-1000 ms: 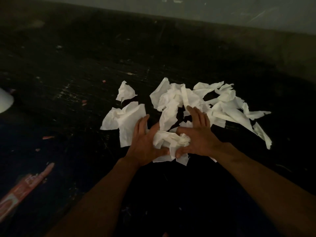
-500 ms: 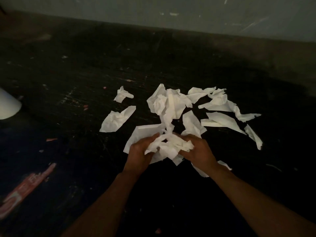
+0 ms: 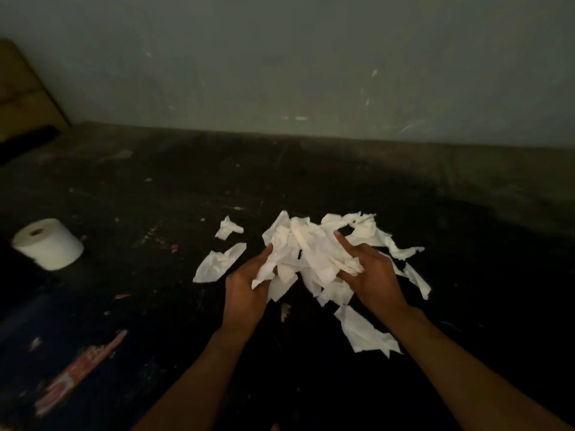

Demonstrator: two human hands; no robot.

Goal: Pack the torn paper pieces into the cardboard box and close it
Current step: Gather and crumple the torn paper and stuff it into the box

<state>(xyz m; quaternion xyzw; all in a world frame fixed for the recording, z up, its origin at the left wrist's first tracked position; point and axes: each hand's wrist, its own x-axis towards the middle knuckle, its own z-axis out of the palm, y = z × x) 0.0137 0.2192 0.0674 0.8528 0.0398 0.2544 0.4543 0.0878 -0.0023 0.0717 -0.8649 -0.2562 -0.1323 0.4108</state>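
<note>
Head view: we note both hands gripping one bunch of torn paper pieces [image 3: 311, 253] over the dark floor [image 3: 155, 197]. The left hand [image 3: 245, 287] curls round its left side, the right hand [image 3: 373, 275] round its right, forefinger straight. Loose scraps [image 3: 217, 264] lie around it. A paper roll [image 3: 49, 244] stands well to the left.

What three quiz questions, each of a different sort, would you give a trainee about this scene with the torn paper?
1. True or false: the left hand and the right hand both hold the bundle of torn paper.
2. Where does the paper roll stand? A) left of the hands B) right of the hands C) between the hands
3. Is every torn piece in the bundle? Answer yes or no.
Key: 1 true. 2 A. 3 no: loose pieces lie on the dark surface.
</note>
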